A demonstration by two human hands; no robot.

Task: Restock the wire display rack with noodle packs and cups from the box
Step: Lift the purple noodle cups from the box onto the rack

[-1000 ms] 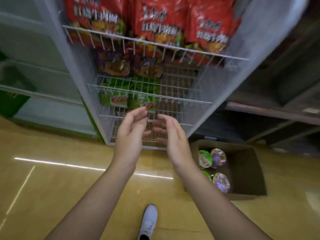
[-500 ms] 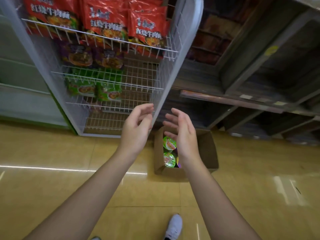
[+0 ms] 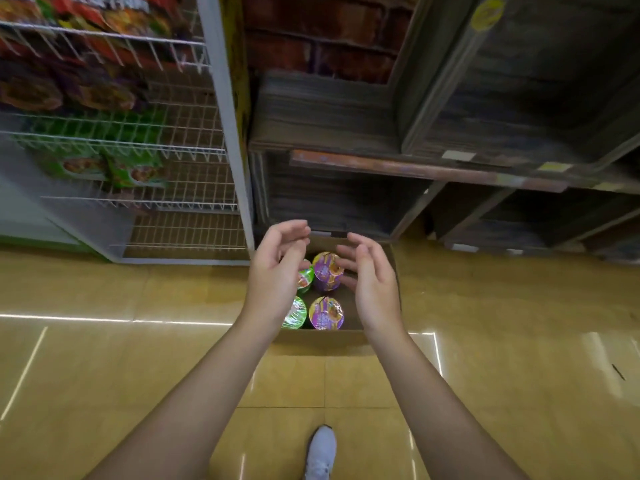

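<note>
A brown cardboard box (image 3: 322, 339) stands on the floor beside the white wire rack (image 3: 221, 109). Inside it sit several noodle cups: two with purple lids (image 3: 327, 271) (image 3: 325, 313) and two with green lids (image 3: 296, 313) (image 3: 305, 279). My left hand (image 3: 277, 271) and my right hand (image 3: 369, 282) hover over the box, palms facing each other, fingers loosely curved, holding nothing. The rack's shelves carry red packs (image 3: 104, 12) at the top, purple packs (image 3: 86, 91) below them and green packs (image 3: 114, 168) lower down. Its lowest shelf (image 3: 187, 233) shows bare wire.
Dark wooden shelving (image 3: 415, 133) stands right of the rack, behind the box. The floor is glossy yellow tile (image 3: 104, 341). My grey shoe (image 3: 320, 452) shows at the bottom edge.
The view has swung right from the rack to the box. Both hands have moved from in front of the rack to above the box, still holding nothing.
</note>
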